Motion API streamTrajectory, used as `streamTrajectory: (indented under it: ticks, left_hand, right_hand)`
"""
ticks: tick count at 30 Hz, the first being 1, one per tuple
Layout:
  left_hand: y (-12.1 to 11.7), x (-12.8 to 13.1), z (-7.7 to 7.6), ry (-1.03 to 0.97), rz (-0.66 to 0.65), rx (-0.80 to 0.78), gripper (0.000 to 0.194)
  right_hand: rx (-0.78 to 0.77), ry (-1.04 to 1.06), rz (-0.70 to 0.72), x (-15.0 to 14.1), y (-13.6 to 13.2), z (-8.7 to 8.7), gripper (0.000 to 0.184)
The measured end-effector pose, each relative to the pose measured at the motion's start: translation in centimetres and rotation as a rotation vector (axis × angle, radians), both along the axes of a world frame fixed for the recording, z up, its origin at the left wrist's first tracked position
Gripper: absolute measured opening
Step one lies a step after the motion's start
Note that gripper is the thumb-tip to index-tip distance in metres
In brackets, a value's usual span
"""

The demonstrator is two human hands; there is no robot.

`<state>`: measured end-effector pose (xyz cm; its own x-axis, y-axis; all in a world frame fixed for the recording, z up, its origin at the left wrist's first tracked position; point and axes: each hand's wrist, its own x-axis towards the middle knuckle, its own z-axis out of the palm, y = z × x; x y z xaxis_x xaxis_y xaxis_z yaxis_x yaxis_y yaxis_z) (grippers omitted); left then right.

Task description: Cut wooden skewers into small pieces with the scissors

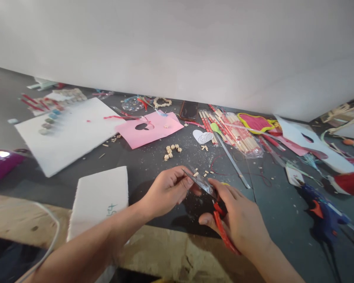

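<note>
My right hand [238, 220] is wrapped round red-handled scissors [215, 200], whose metal blades point up and left. My left hand [168, 188] is pinched at the blade tips, fingers pressed together on something too small to make out, perhaps a short bit of wooden stick. Both hands hover low over a dark mat [153, 161]. Small cut wooden pieces [172, 151] lie in a cluster just beyond the hands, with more crumbs scattered about.
A pink paper sheet [150, 127] with a cut-out hole lies ahead. White foam boards sit left [73, 129] and near left [102, 196]. A bundle of wooden sticks [236, 131] lies ahead right, a blue glue gun [321, 208] at right, and a phone [188, 111] by the wall.
</note>
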<state>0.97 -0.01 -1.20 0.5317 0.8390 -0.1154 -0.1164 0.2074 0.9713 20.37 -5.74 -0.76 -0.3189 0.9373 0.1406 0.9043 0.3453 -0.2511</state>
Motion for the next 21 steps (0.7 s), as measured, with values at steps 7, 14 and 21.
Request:
streamTrajectory:
  ticks: [7,14,21]
  left_hand:
    - [-0.01,0.0,-0.15,0.104,0.011,0.089,0.025]
    - [-0.06,-0.22,-0.38,0.159,0.014,0.165,0.023]
    - [-0.15,-0.25,-0.22,0.114,-0.023,0.121,0.022]
  right_hand:
    - [-0.004,-0.014,0.005,0.02,0.0,0.07,0.069]
    - [0.004,-0.043,-0.004,-0.36,-0.22,0.03,0.059]
    - [0.085,-0.072,-0.001,-0.42,-0.42,-0.55,0.048]
